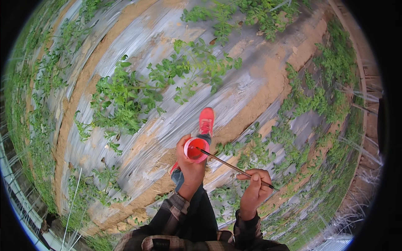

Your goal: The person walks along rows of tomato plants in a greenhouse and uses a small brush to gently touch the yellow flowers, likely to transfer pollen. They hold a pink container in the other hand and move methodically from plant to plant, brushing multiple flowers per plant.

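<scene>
My left hand (192, 171) is wrapped around a small pink plastic cup (189, 157) with red liquid (193, 153) in it. Between the thumb and fingers of my right hand (256, 189) is a slender paintbrush (229, 165), slanting up to the left. Its dark tip reaches inside the cup's rim; whether it touches the liquid I cannot tell. Both hands are in front of my body, above the ground. Ahead and to the left grow leafy green tomato plants (121, 97), apart from my hands.
Silvery plastic mulch film (176, 116) covers the beds, with bare soil furrows (251, 108) between them. More plant rows (301, 150) stand at the right. A thin white string (73, 205) rises at lower left. My red shoe (206, 120) rests near the bed's edge.
</scene>
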Tool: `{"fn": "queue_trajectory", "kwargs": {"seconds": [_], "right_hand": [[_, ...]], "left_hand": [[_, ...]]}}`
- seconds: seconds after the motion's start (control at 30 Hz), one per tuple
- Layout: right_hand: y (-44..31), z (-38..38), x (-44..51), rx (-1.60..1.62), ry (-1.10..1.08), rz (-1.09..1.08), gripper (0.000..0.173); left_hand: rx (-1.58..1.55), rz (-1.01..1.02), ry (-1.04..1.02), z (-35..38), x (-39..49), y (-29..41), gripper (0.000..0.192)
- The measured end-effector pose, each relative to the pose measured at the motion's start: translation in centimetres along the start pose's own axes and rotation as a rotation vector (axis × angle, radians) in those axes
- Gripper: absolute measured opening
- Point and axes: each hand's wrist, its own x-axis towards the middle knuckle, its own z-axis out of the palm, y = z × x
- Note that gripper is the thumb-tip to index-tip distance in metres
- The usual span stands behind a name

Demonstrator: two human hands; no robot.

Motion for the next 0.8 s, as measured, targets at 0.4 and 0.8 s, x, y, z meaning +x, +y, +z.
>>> {"fn": "queue_trajectory", "kwargs": {"seconds": [0.4,0.8], "right_hand": [[-6.3,-0.8,19.6,0.037,-0.129,0.179,0.029],[-10.5,-9.6,38.9,-0.045,-0.068,0.134,0.029]], "left_hand": [[0.017,-0.106,0.052,12.9,9.0,8.7,0.068],[-0.021,-0.075,0.057,31.9,15.7,15.3,0.069]]}}
